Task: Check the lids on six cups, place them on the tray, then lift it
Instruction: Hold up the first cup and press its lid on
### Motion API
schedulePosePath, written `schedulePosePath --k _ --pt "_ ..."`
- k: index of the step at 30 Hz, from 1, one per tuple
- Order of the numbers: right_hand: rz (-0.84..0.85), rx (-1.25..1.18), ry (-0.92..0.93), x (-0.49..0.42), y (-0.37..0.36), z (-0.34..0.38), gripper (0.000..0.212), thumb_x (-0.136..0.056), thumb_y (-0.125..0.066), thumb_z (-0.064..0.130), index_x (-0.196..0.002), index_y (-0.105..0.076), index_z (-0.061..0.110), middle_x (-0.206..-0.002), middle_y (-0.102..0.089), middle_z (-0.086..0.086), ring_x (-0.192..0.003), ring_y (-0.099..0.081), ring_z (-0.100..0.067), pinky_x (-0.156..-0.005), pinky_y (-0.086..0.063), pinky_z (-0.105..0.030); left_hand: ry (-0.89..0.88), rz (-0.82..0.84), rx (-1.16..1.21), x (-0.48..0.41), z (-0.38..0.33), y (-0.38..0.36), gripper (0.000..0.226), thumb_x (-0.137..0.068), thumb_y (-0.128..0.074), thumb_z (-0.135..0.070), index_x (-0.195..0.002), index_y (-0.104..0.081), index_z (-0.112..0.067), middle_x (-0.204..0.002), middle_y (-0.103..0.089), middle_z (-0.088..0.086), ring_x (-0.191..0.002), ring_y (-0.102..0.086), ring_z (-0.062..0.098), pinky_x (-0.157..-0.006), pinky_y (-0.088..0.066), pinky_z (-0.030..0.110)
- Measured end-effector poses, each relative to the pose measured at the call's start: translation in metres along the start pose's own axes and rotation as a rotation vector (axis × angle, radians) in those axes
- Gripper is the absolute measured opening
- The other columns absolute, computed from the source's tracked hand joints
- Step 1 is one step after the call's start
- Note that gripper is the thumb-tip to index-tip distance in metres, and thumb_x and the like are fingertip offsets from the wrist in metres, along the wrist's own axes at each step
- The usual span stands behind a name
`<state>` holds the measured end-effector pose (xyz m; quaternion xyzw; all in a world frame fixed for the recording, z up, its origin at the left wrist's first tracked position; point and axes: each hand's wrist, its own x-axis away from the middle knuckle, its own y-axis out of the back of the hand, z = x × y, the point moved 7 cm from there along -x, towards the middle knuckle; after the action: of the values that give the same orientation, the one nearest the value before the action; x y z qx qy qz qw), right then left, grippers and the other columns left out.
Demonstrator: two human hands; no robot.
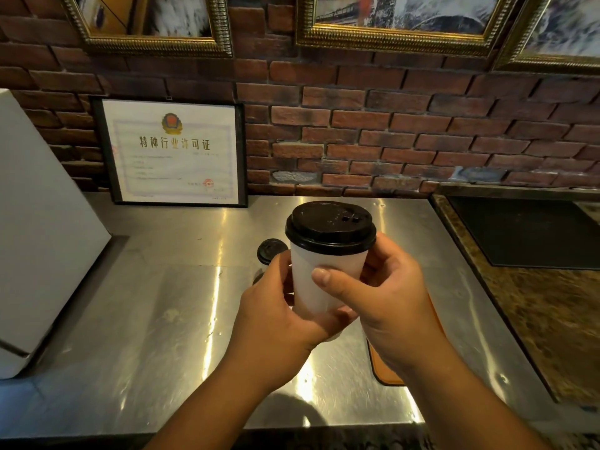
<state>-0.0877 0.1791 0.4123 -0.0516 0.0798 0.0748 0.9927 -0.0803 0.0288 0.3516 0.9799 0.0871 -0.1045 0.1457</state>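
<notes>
White paper cup (pixel 324 274), its black lid (pixel 329 227) hiding any contents, is held upright above the steel surface (pixel 181 303), left hand (pixel 276 316) and right hand (pixel 386 300) both curled round its wall. A second lidded cup (pixel 269 250) stands behind the left hand; an orange tray (pixel 383 368) lies beneath the right wrist.

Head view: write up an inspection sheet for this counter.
Surface: steel counter, shiny and scuffed.
Job's things: white cup with black lid seated; second cup behind the left hand; orange tray mostly hidden under the right arm.
Clutter: white box at left; framed certificate against the wall.
Grippers: left hand and right hand both grip the cup.
Cables: nothing seen.
Surroundings: brick wall, gilt frames, stone counter with dark mat.
</notes>
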Motion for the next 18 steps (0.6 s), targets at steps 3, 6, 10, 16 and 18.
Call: schedulePosePath --k 3,6,10,16,18 --pt "0.032 0.01 0.002 -0.002 0.005 -0.003 0.063 -0.071 -0.088 0.036 -0.13 -0.066 0.031 -0.119 -0.076 0.007 -0.113 -0.072 -0.014 -0.079 -0.063 -0.025 -0.046 0.017 -0.024 0.002 -0.001 -0.002 0.08 -0.057 -0.072 -0.096 -0.128 -0.044 -0.069 -0.118 -0.06 -0.043 -0.113 -0.054 -0.021 -0.056 -0.04 -0.005" --pt "0.068 0.036 -0.018 -0.004 0.013 -0.007 0.058 -0.075 -0.088 0.037 -0.13 -0.066 0.038 -0.121 -0.075 0.007 -0.116 -0.071 -0.015 -0.082 -0.063 -0.027 -0.056 0.048 -0.018 0.004 -0.008 -0.004 0.077 -0.06 -0.073 -0.093 -0.127 -0.046 -0.069 -0.118 -0.062 -0.04 -0.112 -0.057 -0.018 -0.058 -0.043 -0.003" --pt "0.064 0.044 -0.019 -0.005 0.027 -0.012 0.061 -0.073 -0.089 0.038 -0.13 -0.067 0.034 -0.121 -0.075 0.003 -0.116 -0.071 -0.019 -0.082 -0.063 -0.029 -0.062 0.096 0.012 0.006 -0.017 -0.014 0.069 -0.06 -0.071 -0.094 -0.121 -0.046 -0.074 -0.117 -0.062 -0.041 -0.109 -0.058 -0.019 -0.06 -0.044 -0.003" --pt "0.07 0.046 0.003 -0.009 0.04 -0.016 0.064 -0.07 -0.091 0.035 -0.129 -0.067 0.035 -0.121 -0.074 0.004 -0.115 -0.071 -0.019 -0.081 -0.063 -0.029 -0.076 0.129 -0.018 0.002 -0.018 -0.024 0.072 -0.058 -0.071 -0.095 -0.122 -0.043 -0.074 -0.118 -0.062 -0.04 -0.111 -0.058 -0.016 -0.06 -0.047 -0.001" --pt "0.094 0.046 -0.002 -0.01 0.043 -0.018 0.065 -0.071 -0.091 0.035 -0.131 -0.066 0.037 -0.123 -0.074 0.003 -0.117 -0.07 -0.019 -0.082 -0.063 -0.029 -0.076 0.139 -0.032 0.0 -0.016 -0.027 0.074 -0.057 -0.07 -0.096 -0.123 -0.043 -0.074 -0.119 -0.061 -0.039 -0.113 -0.057 -0.015 -0.061 -0.047 -0.001"
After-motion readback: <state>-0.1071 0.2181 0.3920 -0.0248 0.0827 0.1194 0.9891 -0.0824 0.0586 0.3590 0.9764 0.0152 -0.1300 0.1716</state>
